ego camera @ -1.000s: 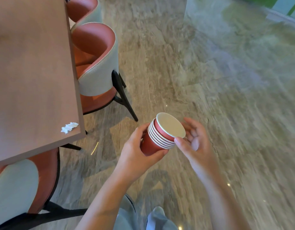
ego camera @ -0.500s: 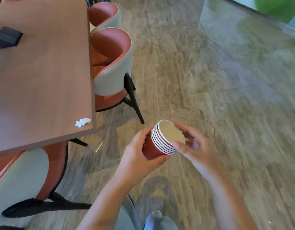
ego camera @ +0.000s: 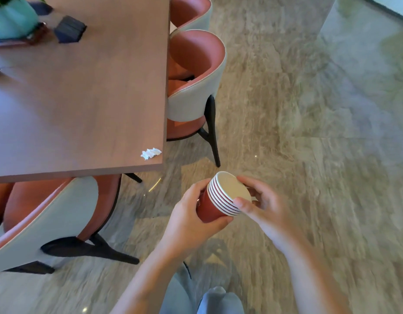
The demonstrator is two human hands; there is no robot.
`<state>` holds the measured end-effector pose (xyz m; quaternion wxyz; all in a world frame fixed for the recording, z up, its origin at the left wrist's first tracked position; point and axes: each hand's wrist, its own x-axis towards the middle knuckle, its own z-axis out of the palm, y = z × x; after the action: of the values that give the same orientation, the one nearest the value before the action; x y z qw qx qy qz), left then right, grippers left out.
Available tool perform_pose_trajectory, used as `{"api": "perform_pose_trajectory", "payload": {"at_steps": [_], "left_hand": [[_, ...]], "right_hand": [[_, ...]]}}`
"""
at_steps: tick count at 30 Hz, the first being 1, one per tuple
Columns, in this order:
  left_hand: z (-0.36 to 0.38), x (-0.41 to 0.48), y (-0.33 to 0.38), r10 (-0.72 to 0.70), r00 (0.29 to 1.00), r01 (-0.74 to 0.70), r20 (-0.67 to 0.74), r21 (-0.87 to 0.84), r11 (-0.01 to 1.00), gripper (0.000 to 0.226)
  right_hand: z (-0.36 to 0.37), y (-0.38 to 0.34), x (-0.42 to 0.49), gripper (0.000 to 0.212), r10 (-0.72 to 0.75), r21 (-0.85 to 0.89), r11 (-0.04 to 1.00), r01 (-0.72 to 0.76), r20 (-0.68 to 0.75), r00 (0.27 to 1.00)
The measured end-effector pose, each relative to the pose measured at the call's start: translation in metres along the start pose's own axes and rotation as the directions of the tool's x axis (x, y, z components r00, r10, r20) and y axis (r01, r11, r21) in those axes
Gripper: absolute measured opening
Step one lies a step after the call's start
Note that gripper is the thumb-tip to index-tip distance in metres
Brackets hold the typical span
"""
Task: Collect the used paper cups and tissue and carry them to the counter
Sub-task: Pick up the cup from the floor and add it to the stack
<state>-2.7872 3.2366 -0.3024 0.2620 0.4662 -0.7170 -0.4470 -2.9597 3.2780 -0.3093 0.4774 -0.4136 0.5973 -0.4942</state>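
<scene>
One cup stack [ego camera: 215, 206], two hands [ego camera: 187, 214] [ego camera: 264, 207], one tissue [ego camera: 150, 153]

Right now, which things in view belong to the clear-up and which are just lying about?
Job: stack of paper cups, gripped by left hand, right hand holding its rim; crumpled tissue on the table corner.
Lying about: teal plant pot, black box, chairs.
</scene>
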Motion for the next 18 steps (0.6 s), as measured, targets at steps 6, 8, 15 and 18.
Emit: {"api": "perform_pose_trajectory", "payload": {"at_steps": [6, 8, 15, 18], "left_hand": [[-0.035, 0.008, -0.021, -0.079, 0.992, 0.075, -0.097, -0.045, 0.996, 0.067], [-0.049, 0.013, -0.027, -0.103, 0.986, 0.092, -0.132, -0.084, 0.992, 0.065], [-0.109, 0.038, -0.067, -0.197, 0.941, 0.151, -0.275, -0.178, 0.972, 0.064], [-0.139, 0.05, -0.089, -0.231, 0.919, 0.178, -0.32, -0.187, 0.966, 0.064]], "right_hand": [[0.041, -0.009, 0.031, 0.06, -0.008, -0.012, 1.0, 0.009, 0.094, 0.996], [0.055, -0.014, 0.044, 0.056, -0.025, 0.015, 1.0, 0.024, 0.112, 0.993], [0.108, -0.017, 0.095, 0.024, -0.036, 0.045, 0.998, 0.036, -0.005, 0.999], [0.136, -0.01, 0.124, 0.014, -0.033, -0.012, 0.999, 0.032, -0.017, 0.999]]}}
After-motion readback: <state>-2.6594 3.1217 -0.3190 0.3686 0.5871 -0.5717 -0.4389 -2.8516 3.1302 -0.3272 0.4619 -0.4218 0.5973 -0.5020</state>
